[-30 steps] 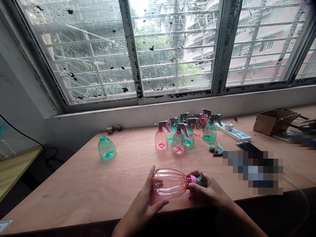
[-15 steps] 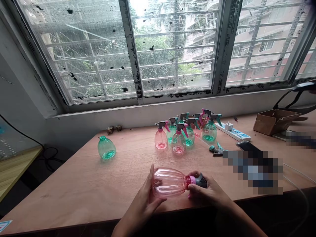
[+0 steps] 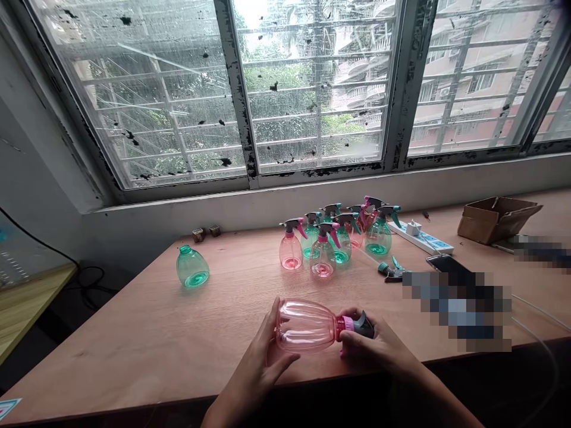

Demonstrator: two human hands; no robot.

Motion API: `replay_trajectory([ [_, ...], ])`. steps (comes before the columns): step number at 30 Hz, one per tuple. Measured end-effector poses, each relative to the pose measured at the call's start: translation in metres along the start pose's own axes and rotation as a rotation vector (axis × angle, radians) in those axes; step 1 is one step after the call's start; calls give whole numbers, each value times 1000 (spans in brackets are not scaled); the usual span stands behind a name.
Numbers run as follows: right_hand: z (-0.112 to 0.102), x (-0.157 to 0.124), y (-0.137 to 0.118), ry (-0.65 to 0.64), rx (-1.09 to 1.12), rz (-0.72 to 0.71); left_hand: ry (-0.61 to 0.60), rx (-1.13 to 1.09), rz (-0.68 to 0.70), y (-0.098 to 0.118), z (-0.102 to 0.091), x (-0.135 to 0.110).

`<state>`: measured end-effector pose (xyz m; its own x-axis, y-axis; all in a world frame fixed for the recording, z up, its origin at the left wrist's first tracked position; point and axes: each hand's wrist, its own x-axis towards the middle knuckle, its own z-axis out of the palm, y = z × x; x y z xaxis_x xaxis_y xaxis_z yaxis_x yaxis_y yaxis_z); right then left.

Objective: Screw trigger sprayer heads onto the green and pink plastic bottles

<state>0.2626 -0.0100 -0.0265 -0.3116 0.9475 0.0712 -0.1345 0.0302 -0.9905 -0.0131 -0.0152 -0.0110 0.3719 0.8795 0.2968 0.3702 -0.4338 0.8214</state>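
Observation:
A clear pink spray bottle (image 3: 306, 326) lies sideways between my hands above the table's front edge, its base to the left. My left hand (image 3: 261, 353) cups the base, the fingers against its far side and the thumb apart below. At the other end, my right hand (image 3: 377, 345) is closed round the pink collar and dark grey spray head (image 3: 363, 325). Several pink and green spray bottles (image 3: 323, 255) with heads on stand grouped behind. A green bottle (image 3: 193, 267) without a head stands to the left. A loose teal-and-grey spray head (image 3: 393, 272) lies to the right.
A white power strip (image 3: 422, 239) with a plug lies behind the loose head. Right of it are a phone (image 3: 450, 266), a blurred-out patch and an open cardboard box (image 3: 497, 220). Two small brown blocks (image 3: 206, 233) sit by the wall.
The pink bottle's base has risen slightly and turned, and my left thumb has come away from it. At the far right, a dark strapped object beside the box has left view.

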Motion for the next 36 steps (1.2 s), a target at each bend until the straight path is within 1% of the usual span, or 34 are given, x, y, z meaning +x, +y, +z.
replay_trajectory([
  [3, 0, 1, 0, -5, 7, 3, -8, 7, -6, 3, 1, -1],
  [6, 0, 2, -1, -10, -3, 3, -57, -17, -54, 7, -1, -2],
  [8, 0, 2, -3, -12, -17, 2, -68, -47, -76, 8, -2, -1],
  [13, 0, 1, -3, 11, 29, 20, -15, -90, -78, 10, -2, 2],
  [17, 1, 3, -2, 26, 84, 13, 28, -50, -56, 11, -1, 2],
  [22, 1, 3, -3, 20, 58, 1, -8, 7, -49, 11, -3, 3],
  [24, 1, 2, -4, 18, 40, -4, -8, -21, -45, 11, -4, 4],
  [30, 1, 2, -5, 30, 27, -11, -18, -212, -55, 13, -3, 6],
  [34, 1, 3, -3, 35, 54, -8, 62, -156, -40, 14, -1, 3],
  [36, 1, 3, -3, 34, 57, -8, 78, -142, -37, 14, 0, 2],
])
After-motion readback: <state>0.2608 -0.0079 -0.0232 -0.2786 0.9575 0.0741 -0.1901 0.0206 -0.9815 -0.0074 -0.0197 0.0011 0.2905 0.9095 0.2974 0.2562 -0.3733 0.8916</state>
